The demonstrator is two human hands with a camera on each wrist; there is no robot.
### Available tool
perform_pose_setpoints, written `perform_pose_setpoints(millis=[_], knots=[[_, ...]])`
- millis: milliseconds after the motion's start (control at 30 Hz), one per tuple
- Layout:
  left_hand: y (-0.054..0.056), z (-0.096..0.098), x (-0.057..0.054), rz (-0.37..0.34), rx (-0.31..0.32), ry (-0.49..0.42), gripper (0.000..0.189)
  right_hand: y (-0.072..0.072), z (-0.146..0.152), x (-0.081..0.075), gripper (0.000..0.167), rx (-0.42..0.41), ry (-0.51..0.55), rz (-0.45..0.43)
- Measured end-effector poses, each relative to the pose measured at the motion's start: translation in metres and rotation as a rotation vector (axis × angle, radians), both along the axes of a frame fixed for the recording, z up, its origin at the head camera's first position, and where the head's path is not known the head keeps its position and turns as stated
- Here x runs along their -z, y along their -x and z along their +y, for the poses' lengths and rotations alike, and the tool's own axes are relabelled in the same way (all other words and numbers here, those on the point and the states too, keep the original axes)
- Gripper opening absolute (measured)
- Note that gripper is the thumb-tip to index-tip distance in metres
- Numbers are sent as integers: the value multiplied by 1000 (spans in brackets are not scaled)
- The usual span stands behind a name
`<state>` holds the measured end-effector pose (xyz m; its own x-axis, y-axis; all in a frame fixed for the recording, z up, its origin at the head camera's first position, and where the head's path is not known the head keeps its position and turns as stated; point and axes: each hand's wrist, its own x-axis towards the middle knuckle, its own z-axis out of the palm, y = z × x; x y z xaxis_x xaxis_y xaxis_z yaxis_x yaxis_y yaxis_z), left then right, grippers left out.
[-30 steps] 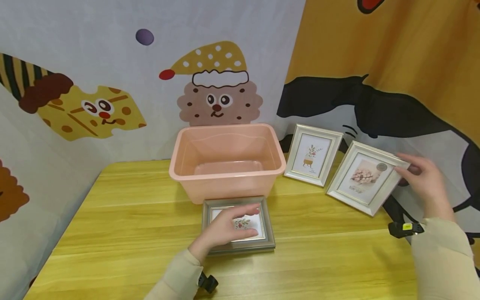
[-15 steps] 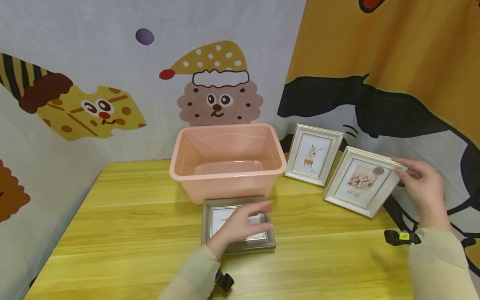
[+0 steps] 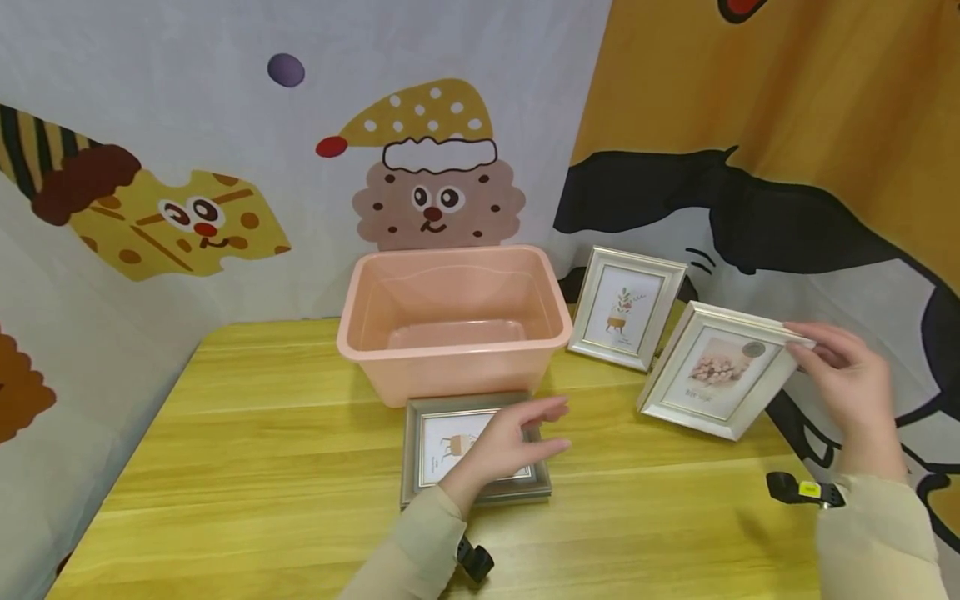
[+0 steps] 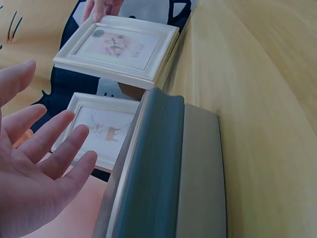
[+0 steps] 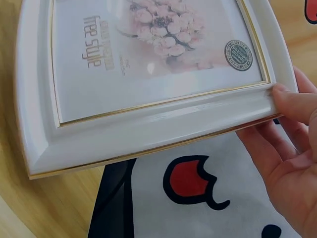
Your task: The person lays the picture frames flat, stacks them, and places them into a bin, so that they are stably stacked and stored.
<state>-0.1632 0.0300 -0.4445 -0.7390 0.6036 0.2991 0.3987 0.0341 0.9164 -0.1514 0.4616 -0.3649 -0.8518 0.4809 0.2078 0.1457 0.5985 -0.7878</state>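
My right hand (image 3: 855,379) grips the upper right corner of a white picture frame (image 3: 716,367) with a pink flower print, thumb on its front and fingers behind. The right wrist view shows this corner pinched beside a round sticker (image 5: 238,55). The picture frame leans back, its lower edge close over the table. My left hand (image 3: 510,442) hovers with spread fingers above a grey picture frame (image 3: 411,442) lying flat on the table. In the left wrist view, those fingers (image 4: 69,144) hold nothing.
A pink plastic bin (image 3: 457,367) stands behind the grey frame, against the cartoon-printed curtain (image 3: 225,83). To its right, a second white picture frame (image 3: 627,308) with a plant print leans upright. All of it rests on a wooden table (image 3: 262,467).
My right hand has brought the flower-print frame slightly left and toward me, away from the curtain. My left hand has moved right across the grey frame.
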Motion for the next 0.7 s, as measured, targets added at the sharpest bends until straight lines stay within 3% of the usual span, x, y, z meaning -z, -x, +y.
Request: perform_pose_setpoints(millis=[433,600,700], knots=[[3,5,-8,-8,-25,33,58,-12,0,-1,34,-106,204,133],[7,9,-15,-5,-26,26,60,-9,-6,11,31,-317,510,358],[8,13,-19,8,-21,19,62,-5,-10,19,32,-435,619,453]])
